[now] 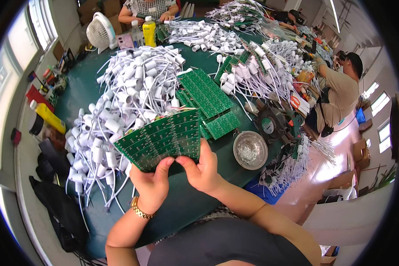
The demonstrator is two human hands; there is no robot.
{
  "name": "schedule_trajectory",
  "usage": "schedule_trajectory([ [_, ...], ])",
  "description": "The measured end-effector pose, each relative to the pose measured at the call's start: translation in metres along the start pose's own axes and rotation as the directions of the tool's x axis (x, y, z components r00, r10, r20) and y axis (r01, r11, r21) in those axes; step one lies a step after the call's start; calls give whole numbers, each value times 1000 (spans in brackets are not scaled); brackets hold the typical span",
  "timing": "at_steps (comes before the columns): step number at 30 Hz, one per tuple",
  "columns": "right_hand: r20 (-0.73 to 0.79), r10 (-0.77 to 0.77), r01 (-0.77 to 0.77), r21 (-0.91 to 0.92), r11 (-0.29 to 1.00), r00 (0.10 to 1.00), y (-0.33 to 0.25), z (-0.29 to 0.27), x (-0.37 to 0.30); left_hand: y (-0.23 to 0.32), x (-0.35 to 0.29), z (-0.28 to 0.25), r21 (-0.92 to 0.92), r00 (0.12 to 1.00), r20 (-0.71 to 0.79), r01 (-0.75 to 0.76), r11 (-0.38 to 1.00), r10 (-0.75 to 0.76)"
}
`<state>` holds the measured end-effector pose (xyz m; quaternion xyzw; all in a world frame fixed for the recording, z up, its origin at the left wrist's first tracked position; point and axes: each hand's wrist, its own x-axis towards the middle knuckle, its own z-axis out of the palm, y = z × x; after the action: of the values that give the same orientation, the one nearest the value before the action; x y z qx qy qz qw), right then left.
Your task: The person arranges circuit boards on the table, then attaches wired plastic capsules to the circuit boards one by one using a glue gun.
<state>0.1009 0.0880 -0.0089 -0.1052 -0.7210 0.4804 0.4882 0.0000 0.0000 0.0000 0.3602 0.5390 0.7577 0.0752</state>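
A green printed circuit board panel (164,135), scored into several strips, is held up tilted above the table's near side. My left hand (151,184) grips its lower left edge, thumb on the near face and a gold watch on the wrist. My right hand (201,170) holds the lower right edge, its thumb close to the left thumb. Most fingers are hidden behind the panel. Just beyond it lies a stack of more green circuit board panels (205,94). To the left spreads a big heap of white cylindrical sockets with white wires (137,84).
A round metal bowl (250,150) with small clear bits stands right of my hands, near a black fan (270,124). More wired sockets (252,71) pile up farther right. A white fan (101,32) and yellow bottle (149,32) stand at the back. Other people sit across and right.
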Motion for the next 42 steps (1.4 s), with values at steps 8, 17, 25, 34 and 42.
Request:
schedule_trajectory([
  [8, -21, -262, 246, -275, 929, 965, 15, 18, -4, -1, -19, 13, 96, 984, -129, -115, 989, 127],
  [17, 203, 623, -653, 167, 738, 756, 3, -57, -37, 4, 30, -38, -401, 885, 61, 446, 800, -462],
  [25, 97, 125, -8, -759, 651, 987, 6, -53, -60, 12, 24, -41, -335, 827, 308, 556, 760, -470],
  [34, 450, 174, -150, -88, 985, 876, -15, -25, -16, -3, -10, -33, -34, 723, 611, 431, 902, -323],
  [42, 359, 234, -262, 30, 965, 904, -18, -8, -39, -6, -6, -33, -248, 762, 592, 481, 841, -261],
])
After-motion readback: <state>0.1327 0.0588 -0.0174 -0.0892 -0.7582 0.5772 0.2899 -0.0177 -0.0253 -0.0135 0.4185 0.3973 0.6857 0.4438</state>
